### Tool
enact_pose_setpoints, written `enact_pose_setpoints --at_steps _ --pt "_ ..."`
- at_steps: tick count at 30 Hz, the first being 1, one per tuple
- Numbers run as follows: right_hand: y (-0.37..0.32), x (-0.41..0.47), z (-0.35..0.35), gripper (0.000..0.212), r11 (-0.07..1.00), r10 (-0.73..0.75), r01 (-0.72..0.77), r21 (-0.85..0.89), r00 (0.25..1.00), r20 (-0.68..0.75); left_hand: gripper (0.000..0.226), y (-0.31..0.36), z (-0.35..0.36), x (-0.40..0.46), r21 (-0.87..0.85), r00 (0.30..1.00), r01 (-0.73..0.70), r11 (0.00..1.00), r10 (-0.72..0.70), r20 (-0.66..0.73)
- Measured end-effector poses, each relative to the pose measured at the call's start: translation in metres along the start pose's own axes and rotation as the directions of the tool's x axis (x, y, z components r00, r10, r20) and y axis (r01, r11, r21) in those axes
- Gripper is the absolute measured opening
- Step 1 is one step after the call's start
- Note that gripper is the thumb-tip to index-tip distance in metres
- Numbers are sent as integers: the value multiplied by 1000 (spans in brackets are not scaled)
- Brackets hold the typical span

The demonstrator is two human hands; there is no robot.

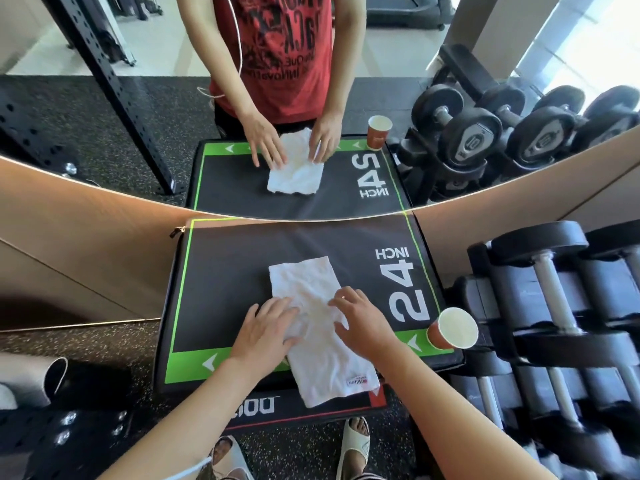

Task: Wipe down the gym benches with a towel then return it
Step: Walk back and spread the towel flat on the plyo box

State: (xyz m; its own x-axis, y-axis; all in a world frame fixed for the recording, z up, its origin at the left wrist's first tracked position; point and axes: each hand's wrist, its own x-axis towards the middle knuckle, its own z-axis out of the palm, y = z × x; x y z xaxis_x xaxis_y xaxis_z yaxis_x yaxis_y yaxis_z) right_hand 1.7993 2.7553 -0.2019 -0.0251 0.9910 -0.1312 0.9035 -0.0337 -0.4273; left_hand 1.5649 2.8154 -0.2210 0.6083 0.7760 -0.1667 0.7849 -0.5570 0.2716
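While lying folded in a long rectangle on the black padded plyo box (214, 292) marked "24 INCH", the white terry towel (318, 327) is hanging slightly over the near green-bordered edge. Both hands are pressing it flat: left hand (266, 327) and right hand (360, 320), fingers spread wide, gripping nothing. A paper cup (453, 329) is standing at the right corner, beside rubber dumbbells (554, 292).

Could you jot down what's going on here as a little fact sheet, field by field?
place: gym, at a wall mirror
surface: black and green box marked 24 INCH
towel: white, folded, lying flat, near end overhanging the box edge
left hand: fingers flat on the towel
right hand: fingers spread on the towel
paper cup: upright at the box's right near corner
right side: dumbbell rack
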Motion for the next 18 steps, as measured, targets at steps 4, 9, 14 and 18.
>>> enact_pose_setpoints --at_steps 4,9,14,18 --pt "-2 6 10 37 1000 -16 16 -11 999 30 57 -10 0 -8 -35 996 85 996 -85 0" --pt "-10 -4 26 39 999 -33 33 -10 999 -8 48 -23 -1 -16 -37 994 79 996 -82 -72" --pt "-12 -9 27 39 999 -40 40 -7 999 -17 53 -16 5 -23 -120 995 27 992 -38 -91" --pt "-14 -13 27 29 999 -44 45 12 998 -44 42 -11 7 -28 -124 986 -1 992 -20 -167"
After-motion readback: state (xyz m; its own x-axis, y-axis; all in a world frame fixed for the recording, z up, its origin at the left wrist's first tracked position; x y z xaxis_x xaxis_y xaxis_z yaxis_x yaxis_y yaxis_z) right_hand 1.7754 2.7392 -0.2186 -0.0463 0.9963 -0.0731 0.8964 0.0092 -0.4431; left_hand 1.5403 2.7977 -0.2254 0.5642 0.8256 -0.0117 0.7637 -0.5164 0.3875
